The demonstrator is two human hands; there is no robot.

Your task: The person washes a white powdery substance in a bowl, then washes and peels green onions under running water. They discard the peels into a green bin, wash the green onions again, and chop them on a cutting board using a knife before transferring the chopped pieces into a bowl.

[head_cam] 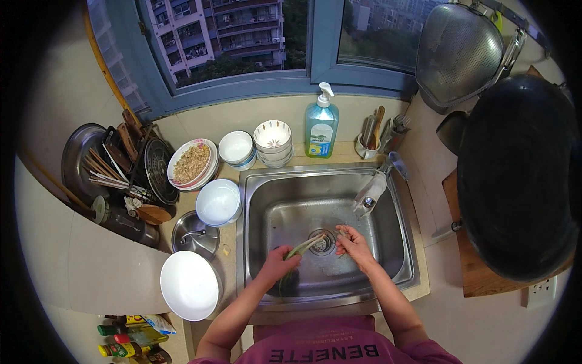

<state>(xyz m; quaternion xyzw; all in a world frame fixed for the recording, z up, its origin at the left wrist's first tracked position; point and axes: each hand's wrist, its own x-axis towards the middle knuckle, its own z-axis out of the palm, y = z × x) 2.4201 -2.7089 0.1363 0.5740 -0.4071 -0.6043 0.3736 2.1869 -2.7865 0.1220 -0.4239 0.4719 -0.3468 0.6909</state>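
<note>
Over the steel sink basin, my left hand is closed around a small bunch of green onions. Their pale root ends point right, above the drain strainer, and the green leaves hang down below the hand. Just right of the root ends, my right hand pinches a thin, pale green strip, perhaps a peeled piece of onion. The faucet, partly wrapped in a whitish cover, stands at the basin's back right; no water is seen running.
Stacked bowls, a plate of brownish food pieces, a pot lid and a big white bowl stand left of the sink. A soap pump bottle is behind it. A dark wok hangs at the right.
</note>
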